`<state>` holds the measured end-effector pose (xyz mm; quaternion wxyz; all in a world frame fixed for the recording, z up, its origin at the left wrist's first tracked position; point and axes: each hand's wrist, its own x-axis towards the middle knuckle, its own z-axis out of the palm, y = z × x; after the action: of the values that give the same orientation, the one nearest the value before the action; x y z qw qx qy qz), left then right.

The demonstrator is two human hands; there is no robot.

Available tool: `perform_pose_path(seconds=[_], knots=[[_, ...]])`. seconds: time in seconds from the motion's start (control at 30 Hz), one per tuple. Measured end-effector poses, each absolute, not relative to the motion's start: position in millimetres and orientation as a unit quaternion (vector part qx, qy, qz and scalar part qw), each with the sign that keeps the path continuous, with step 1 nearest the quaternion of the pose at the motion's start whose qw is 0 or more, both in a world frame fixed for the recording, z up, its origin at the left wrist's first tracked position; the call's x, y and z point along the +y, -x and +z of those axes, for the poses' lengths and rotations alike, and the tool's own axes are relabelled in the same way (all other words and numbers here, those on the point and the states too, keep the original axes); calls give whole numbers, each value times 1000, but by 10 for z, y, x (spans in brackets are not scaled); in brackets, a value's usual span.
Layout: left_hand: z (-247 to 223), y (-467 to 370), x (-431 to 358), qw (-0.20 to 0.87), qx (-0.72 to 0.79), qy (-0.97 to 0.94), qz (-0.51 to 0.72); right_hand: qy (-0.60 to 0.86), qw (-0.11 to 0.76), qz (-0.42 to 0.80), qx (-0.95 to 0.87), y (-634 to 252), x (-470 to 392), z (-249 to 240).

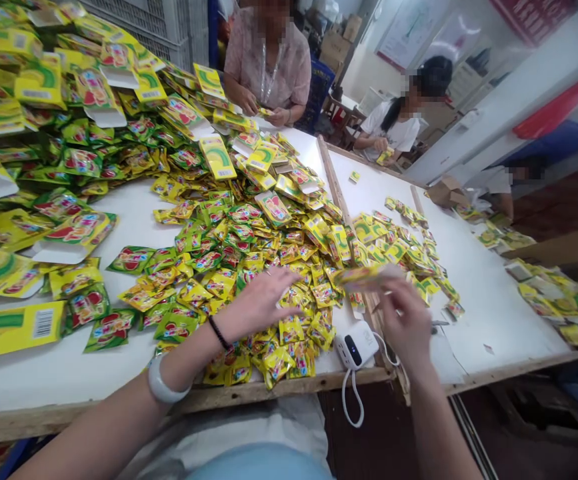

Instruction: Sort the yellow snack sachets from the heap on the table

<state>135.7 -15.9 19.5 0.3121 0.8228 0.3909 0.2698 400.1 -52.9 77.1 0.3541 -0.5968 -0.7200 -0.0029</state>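
My left hand (269, 297) hovers over a heap of small yellow and green candy packets (229, 247), its fingers stretched apart with nothing in them. A light bangle and a dark beaded band circle that wrist. In my right hand (406, 313) is a small yellow box (363, 277), blurred by motion and held out toward the left hand. The box's end near my fingers looks whitish; whether it stands open I cannot tell. Flat yellow boxes (273, 208) with fruit prints lie on and behind the packets.
A white power bank (357, 345) with a cable loop sits at the table's front edge. A wooden strip (333, 177) divides the white tabletop. Boxes are piled high at left (41, 83). Several people sit across and to the right.
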Motion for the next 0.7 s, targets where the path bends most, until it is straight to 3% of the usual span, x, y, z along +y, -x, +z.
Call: perform_pose_path(seconds=[0.07, 0.17, 0.3, 0.37, 0.5, 0.6, 0.7], knots=[[239, -1199, -65, 154, 513, -817, 212, 657, 325, -105, -672, -4238, -423, 804], [231, -1026, 6, 43, 600, -792, 107, 650, 224, -69, -723, -4265, -430, 659], [136, -987, 32, 98, 564, -814, 93, 603, 80, 2, -794, -3935, -636, 206], [87, -1032, 57, 161, 546, -810, 141, 611, 62, 10, -789, -3824, -713, 57], [-24, -1243, 68, 369, 500, -725, 298, 633, 169, 167, -737, -3788, -712, 106], [-106, -1480, -21, 568, 439, -577, 389, 623, 375, 330, -602, -3699, -659, 255], [-113, -1691, -158, 666, 370, -487, 426, 590, 546, 364, -470, -3467, -632, 281]])
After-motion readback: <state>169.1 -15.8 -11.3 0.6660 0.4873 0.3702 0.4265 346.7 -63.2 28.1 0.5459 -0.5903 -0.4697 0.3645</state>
